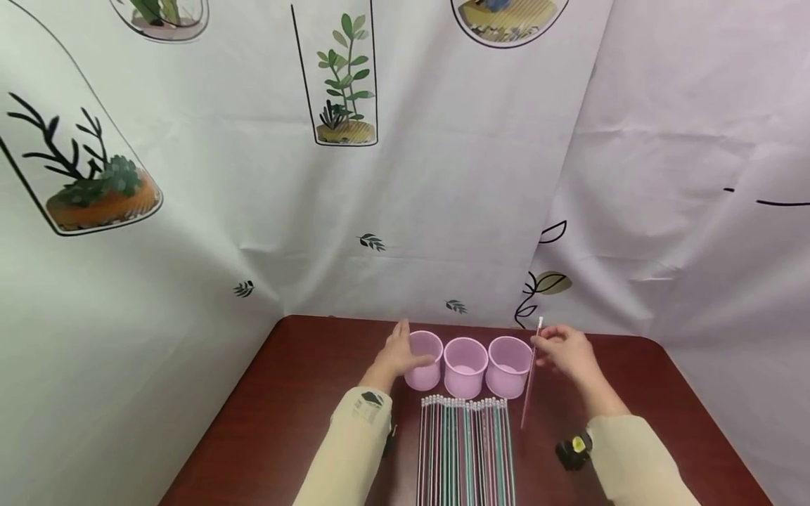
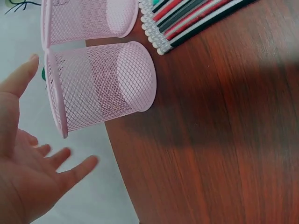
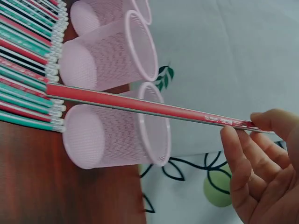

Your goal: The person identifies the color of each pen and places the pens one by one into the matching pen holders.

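Note:
My right hand (image 1: 566, 351) pinches a red pencil (image 3: 140, 105) between thumb and fingers close to its white-tipped end. The pencil hangs steeply, lower end down, beside the right pink mesh pen cup (image 1: 506, 383), and crosses in front of that cup in the right wrist view. My left hand (image 1: 397, 353) is at the outer side of the left pen cup (image 1: 422, 377), fingers spread and thumb over the rim in the head view. In the left wrist view, the hand's fingers lie beside this cup's rim. Between them stands the middle pen cup (image 1: 464, 384).
A row of several red, green and black striped pencils (image 1: 465, 450) lies side by side in front of the cups, white ends toward them. The dark red wooden table (image 1: 272, 429) ends at a white printed curtain (image 1: 405, 197) behind and at the sides.

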{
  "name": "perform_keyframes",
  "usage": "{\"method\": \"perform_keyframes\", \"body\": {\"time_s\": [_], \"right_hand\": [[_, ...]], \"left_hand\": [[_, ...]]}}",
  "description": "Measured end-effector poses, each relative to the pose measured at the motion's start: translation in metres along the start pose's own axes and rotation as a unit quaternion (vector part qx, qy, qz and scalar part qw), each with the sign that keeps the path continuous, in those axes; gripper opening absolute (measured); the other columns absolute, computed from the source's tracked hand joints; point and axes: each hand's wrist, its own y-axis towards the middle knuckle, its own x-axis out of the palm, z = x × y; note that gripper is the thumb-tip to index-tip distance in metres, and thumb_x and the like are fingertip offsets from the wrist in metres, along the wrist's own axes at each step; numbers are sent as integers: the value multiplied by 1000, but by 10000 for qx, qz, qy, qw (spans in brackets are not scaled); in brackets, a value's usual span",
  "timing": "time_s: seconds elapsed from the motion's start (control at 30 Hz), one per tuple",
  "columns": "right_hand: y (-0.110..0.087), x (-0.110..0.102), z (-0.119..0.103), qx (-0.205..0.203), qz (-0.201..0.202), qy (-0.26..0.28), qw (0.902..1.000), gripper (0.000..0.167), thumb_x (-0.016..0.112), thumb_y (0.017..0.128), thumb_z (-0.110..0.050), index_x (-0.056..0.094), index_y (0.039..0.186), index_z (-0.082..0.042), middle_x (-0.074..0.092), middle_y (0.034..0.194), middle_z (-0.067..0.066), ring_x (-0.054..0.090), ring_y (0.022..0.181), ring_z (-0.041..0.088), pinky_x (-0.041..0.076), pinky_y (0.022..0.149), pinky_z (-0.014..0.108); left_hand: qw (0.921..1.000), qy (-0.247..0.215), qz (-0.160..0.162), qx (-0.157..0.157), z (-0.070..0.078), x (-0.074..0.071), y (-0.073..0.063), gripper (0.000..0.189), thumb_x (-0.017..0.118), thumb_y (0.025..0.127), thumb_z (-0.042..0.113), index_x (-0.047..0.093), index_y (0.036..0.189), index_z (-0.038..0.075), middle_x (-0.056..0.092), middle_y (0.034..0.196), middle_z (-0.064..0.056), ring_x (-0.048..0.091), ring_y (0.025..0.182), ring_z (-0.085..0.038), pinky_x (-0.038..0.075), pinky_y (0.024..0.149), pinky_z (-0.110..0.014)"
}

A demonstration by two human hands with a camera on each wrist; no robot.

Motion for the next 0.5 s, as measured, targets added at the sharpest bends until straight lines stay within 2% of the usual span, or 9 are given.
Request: {"method": "perform_keyframes", "body": {"time_s": [0.2, 0.37, 0.5], "right_hand": [[9, -5, -12, -223, 186, 151, 9995, 35, 64, 87, -21, 51, 107, 5, 70, 83, 8, 66, 61, 19, 50, 52, 30], [13, -6, -16, -287, 345, 208, 9988, 32, 62, 88, -21, 51, 105, 4, 69, 79, 5, 65, 59, 14, 49, 51, 27], [16, -7, -18, -325, 526, 325, 9976, 31, 62, 89, -20, 51, 104, 5, 69, 75, 3, 64, 56, 11, 49, 51, 28]], "left_hand": [[9998, 110, 102, 119, 3, 2, 0, 106, 79, 69, 42, 18, 147, 4, 27, 149, -15, 32, 130, -36, 31, 100, -56], [9985, 336, 293, 319, 2, 5, 2, 107, 81, 66, 41, 21, 147, 6, 30, 147, -13, 35, 129, -34, 33, 101, -51], [9982, 444, 232, 335, 3, 5, 3, 106, 83, 64, 41, 25, 146, 6, 35, 145, -13, 38, 128, -33, 35, 100, -50]]}}
